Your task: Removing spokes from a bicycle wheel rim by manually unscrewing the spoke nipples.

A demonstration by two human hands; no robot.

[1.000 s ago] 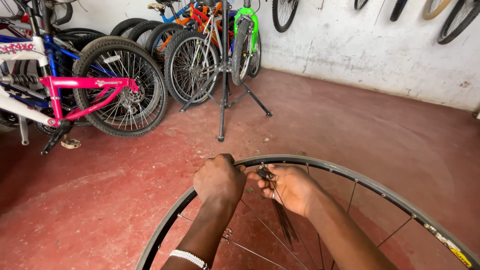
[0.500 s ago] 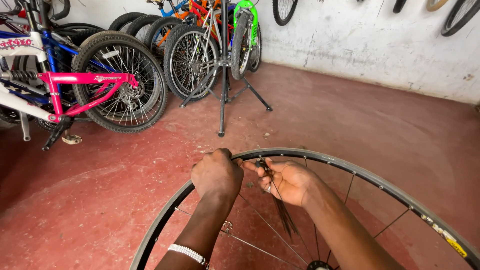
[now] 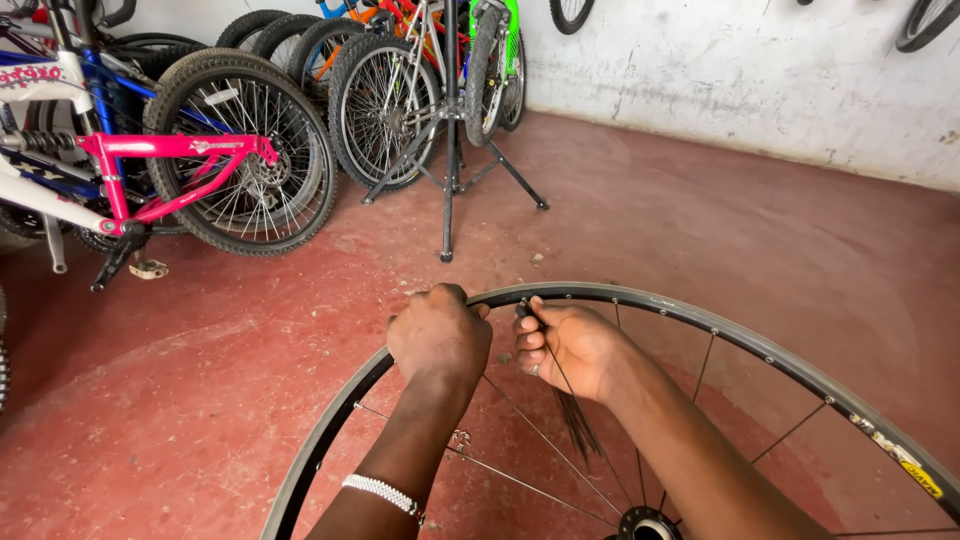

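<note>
Head view looks down on a bare bicycle wheel rim (image 3: 700, 322) held upright over the red floor (image 3: 700, 220), its dark hoop arching from lower left to lower right with the hub (image 3: 648, 524) near the bottom edge. Both hands meet at the top of the arch. The left hand (image 3: 438, 338) is curled in a fist over the rim, knuckles up, gripping it just left of the crest; a beaded bracelet (image 3: 382, 493) sits on that forearm. The right hand (image 3: 570, 345) is just beside it, on the inner side of the rim, fingers folded in around a thin bundle of spokes (image 3: 578, 425) that hangs down from the palm toward the hub; the thumb and fingertips press at a small dark piece right at the rim, too small to tell apart. A few spokes already run between rim and hub. Beyond the wheel, well apart, stands a black repair stand (image 3: 449, 150) on splayed legs, and left of it a pink-framed bicycle (image 3: 170, 160) with more bicycles (image 3: 420, 70) parked along the white wall (image 3: 740, 70).
</note>
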